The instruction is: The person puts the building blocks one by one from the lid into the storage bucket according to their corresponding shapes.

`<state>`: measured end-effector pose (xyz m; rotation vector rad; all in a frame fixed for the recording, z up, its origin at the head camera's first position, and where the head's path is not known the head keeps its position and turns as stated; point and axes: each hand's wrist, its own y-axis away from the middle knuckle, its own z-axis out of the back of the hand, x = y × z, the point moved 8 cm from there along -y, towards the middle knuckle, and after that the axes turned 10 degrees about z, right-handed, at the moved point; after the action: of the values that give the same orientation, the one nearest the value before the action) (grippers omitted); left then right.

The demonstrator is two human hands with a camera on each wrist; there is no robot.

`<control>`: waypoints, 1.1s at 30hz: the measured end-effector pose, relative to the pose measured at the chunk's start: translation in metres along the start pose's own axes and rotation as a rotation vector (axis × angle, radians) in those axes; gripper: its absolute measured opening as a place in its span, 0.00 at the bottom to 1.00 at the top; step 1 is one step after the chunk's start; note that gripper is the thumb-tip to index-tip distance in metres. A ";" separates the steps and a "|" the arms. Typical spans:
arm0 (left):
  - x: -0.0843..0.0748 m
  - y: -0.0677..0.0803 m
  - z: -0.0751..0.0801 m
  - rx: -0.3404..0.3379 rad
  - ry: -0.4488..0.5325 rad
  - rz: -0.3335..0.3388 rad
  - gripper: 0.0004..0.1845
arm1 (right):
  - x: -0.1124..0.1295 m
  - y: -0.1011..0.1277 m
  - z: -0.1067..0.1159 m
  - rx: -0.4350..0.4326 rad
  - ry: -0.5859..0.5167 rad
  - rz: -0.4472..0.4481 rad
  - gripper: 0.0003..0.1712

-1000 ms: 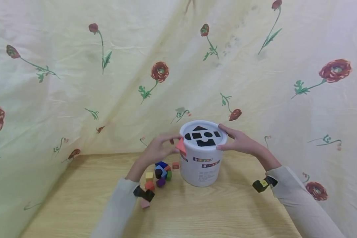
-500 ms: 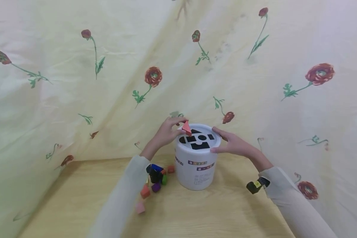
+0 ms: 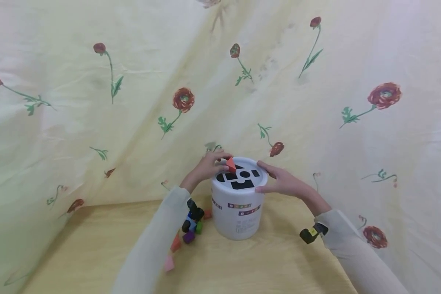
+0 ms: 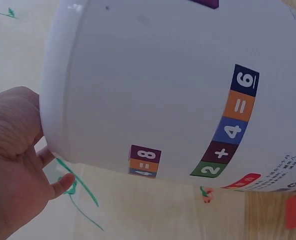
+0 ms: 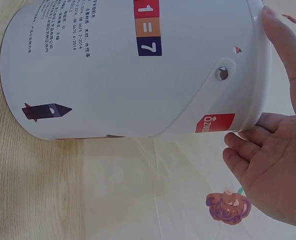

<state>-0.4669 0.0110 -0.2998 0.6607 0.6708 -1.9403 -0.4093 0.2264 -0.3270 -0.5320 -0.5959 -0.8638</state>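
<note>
Red block (image 3: 230, 164) pinched in left hand (image 3: 208, 166) over lid (image 3: 241, 178) slots, right hand (image 3: 282, 183) flat against bucket (image 3: 236, 214) rim, fingers straight; risk of jamming if turned askew to slot.

White bucket (image 5: 112, 75), side wall, right wrist view: coloured squares reading "1 = 7"; a red label with white letters, seemingly "QZM", rest too small; several lines of small black print, unreadable. Left wrist view of the bucket (image 4: 153, 85): squares "2 + 4 = 6", and a separate stack ending "= 8".
</note>
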 end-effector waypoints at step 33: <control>-0.005 -0.003 -0.005 -0.221 -0.113 0.043 0.06 | -0.003 -0.004 -0.003 -0.010 -0.052 0.074 0.59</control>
<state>-0.4664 0.0186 -0.2991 0.4219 0.7795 -1.8170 -0.4131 0.2246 -0.3303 -0.5833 -0.6162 -0.7855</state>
